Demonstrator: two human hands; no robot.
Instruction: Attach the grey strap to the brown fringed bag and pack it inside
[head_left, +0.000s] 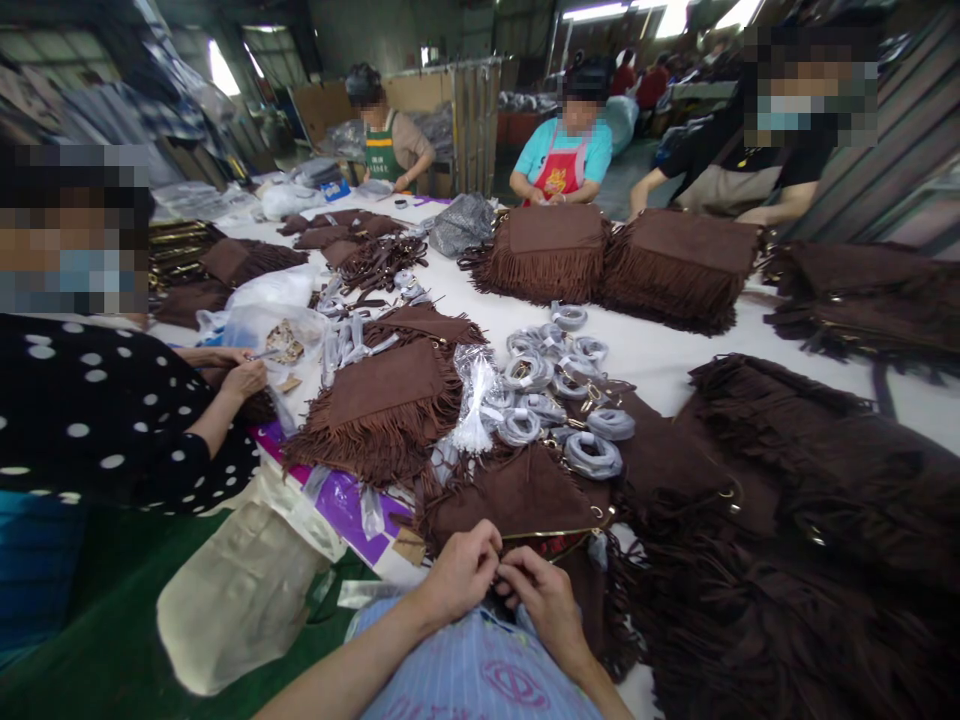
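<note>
A brown suede fringed bag [517, 495] lies at the near table edge, its top opening with a gold zipper turned toward me. My left hand [461, 572] and my right hand [544, 590] meet at that opening, close to my body. Both have their fingers pinched together on something small at the bag's edge, too small to name. Just beyond the bag lie several coiled straps wrapped in grey plastic [592, 452] and a clear bag of white pieces [476, 395].
Stacks of brown fringed bags [787, 520] fill the right side and the far table [675, 262]. Another fringed bag [382, 410] lies at the left. A person in a dotted top [112, 420] works at my left; other people stand at the far side. The white table [652, 355] shows between piles.
</note>
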